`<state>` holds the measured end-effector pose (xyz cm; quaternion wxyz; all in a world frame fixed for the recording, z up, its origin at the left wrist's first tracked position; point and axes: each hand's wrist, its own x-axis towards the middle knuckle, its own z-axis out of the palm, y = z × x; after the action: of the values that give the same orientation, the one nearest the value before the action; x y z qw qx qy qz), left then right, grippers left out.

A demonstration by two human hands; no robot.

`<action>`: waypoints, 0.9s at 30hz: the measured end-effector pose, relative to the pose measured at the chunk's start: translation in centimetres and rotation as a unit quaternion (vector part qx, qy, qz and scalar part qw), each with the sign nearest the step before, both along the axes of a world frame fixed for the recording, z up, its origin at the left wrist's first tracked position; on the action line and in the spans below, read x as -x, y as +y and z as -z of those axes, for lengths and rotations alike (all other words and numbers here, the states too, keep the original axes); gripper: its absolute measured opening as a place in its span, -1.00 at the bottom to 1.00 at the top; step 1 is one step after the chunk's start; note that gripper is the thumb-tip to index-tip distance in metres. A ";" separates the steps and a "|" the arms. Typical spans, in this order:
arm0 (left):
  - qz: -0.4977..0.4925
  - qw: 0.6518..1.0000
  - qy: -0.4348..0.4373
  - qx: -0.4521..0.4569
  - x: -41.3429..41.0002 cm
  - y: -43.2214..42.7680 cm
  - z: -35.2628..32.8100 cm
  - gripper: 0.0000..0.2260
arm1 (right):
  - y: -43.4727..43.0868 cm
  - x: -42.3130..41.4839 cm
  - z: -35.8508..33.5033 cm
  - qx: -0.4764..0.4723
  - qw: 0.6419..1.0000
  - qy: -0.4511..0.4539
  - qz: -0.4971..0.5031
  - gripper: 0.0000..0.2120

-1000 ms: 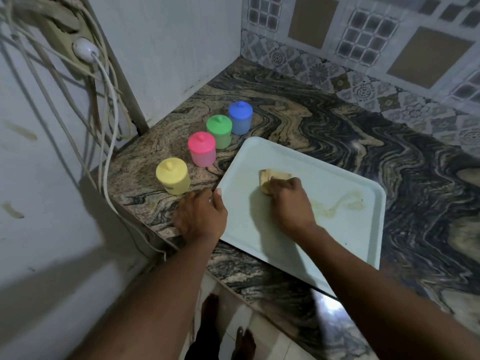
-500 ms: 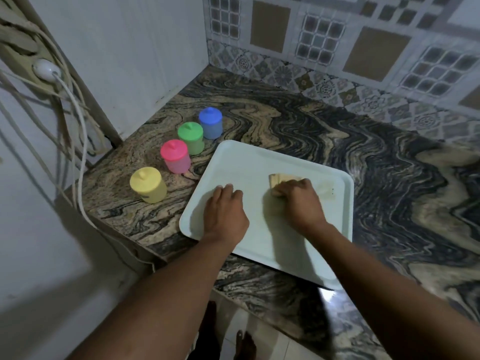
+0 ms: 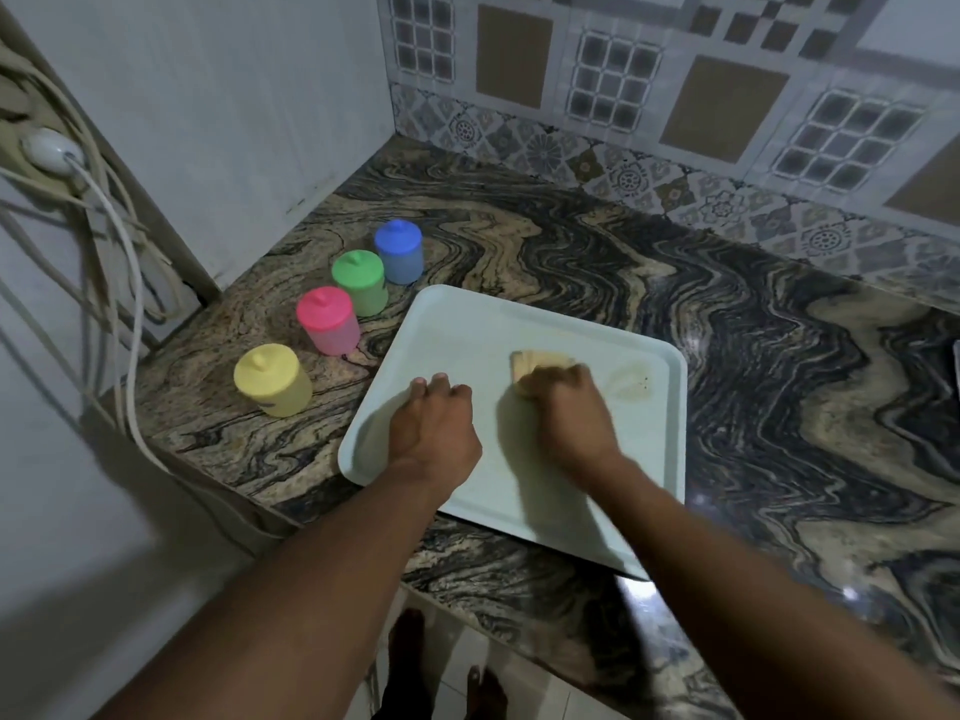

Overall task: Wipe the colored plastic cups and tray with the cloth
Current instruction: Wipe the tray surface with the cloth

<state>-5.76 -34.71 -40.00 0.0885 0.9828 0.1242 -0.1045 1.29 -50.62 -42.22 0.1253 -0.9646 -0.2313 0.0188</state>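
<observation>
A pale tray [image 3: 467, 324] lies flat on the marbled counter. My right hand [image 3: 566, 413] presses a folded tan cloth [image 3: 535, 362] onto the middle of the tray; the hand is blurred. A faint brown stain [image 3: 631, 383] shows just right of the cloth. My left hand [image 3: 434, 428] rests flat on the tray's near left part, fingers together, holding nothing. Left of the tray, lidded plastic cups stand in a diagonal row: yellow [image 3: 271, 379], pink [image 3: 328, 320], green [image 3: 360, 283], blue [image 3: 399, 252].
A white wall [image 3: 234, 106] closes the counter on the left, a patterned tile wall [image 3: 675, 96] at the back. White cables [image 3: 119, 262] hang down by the counter's left corner. The counter's front edge [image 3: 519, 605] runs beneath my forearms, with floor and bare feet below.
My left hand moved from the counter edge onto the tray. My right hand slid the cloth across the tray, and the brown smear has shrunk to a faint patch.
</observation>
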 end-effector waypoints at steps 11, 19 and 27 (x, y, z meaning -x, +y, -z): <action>0.051 0.999 0.015 0.010 -1.6 -5.3 -0.4 -0.59 | -7.4 -4.7 -2.2 -0.058 0.984 0.029 0.167 -0.69; 0.070 0.997 0.027 0.003 -2.4 -4.7 -1.4 -0.66 | -6.3 11.0 -1.0 -0.067 0.992 0.063 -0.087 -0.62; 0.056 0.998 0.038 0.007 -2.3 -4.9 -1.9 -0.71 | -9.1 -5.0 -2.0 -0.020 0.987 0.036 0.157 -0.75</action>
<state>-3.42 -39.61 -38.11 0.0850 0.9829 0.0711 -0.1472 6.33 -59.71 -40.25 0.1539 -0.9850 -0.0723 0.0289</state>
